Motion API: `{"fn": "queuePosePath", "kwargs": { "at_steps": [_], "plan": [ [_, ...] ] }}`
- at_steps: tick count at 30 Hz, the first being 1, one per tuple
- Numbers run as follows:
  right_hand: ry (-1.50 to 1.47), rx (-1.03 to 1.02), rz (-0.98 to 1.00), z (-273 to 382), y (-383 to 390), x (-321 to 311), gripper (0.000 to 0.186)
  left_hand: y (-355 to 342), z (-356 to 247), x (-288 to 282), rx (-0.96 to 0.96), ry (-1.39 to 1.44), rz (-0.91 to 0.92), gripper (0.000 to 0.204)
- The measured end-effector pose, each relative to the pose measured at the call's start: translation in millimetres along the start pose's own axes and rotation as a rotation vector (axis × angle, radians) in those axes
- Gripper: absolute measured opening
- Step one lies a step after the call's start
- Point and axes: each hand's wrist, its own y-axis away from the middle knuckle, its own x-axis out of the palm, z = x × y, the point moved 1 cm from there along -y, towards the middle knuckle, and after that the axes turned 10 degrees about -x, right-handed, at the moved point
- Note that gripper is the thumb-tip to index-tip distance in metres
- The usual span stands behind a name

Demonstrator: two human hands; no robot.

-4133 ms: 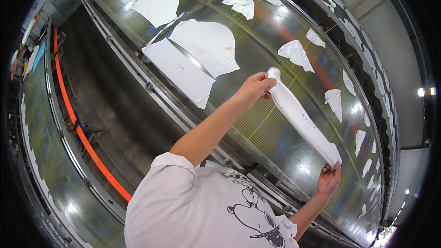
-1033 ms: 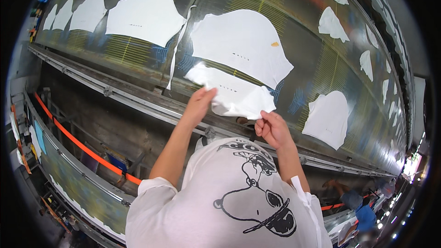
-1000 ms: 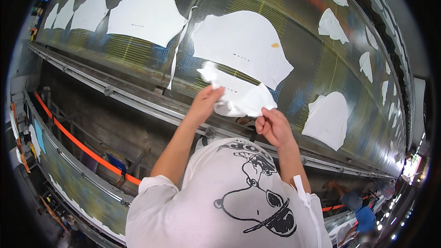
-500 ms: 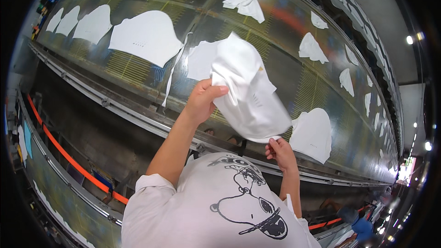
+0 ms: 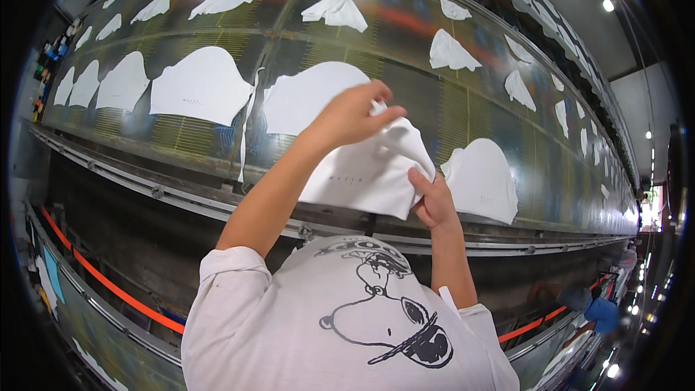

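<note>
A white fabric piece point(image 5: 340, 174) with small dark marks is held up over the printing table's near edge, its upper part folded. My left hand point(image 5: 365, 108) is closed on its upper part, fingertips partly hidden. Lower and to the right, my right hand point(image 5: 428, 195) grips its side edge, thumb on top. A large flat white piece point(image 5: 304, 94) lies behind it, partly covered; another lobed piece point(image 5: 481, 177) lies to the right. A narrow white strip point(image 5: 245, 145) lies just left.
The long table point(image 5: 405, 87) bears several more white pieces point(image 5: 195, 83). A metal rail point(image 5: 210, 199) runs along its near edge. Behind me are an orange bar point(image 5: 101, 279) and another table point(image 5: 108, 347). A person in blue point(image 5: 601, 311) is at lower right.
The held piece has been raised and turned since earlier. My left hand has moved up and rightward across it; my right hand has risen slightly along its side. The view has shifted.
</note>
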Motion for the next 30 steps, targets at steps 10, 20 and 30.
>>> {"fn": "queuePosePath", "kwargs": {
  "at_steps": [10,20,30],
  "plan": [
    [-0.096,0.031,-0.19,-30.0,7.6,-33.8,0.025,183.9,161.7,106.4,-1.208,1.047,0.221,0.059],
    [0.227,-0.067,-0.094,48.0,18.7,-42.2,0.037,101.3,175.4,141.8,-0.869,1.667,-0.205,0.041],
    [0.483,0.065,-0.411,37.4,47.2,-261.4,0.045,96.3,136.8,156.1,-0.842,0.866,0.152,0.036]
  ]
}}
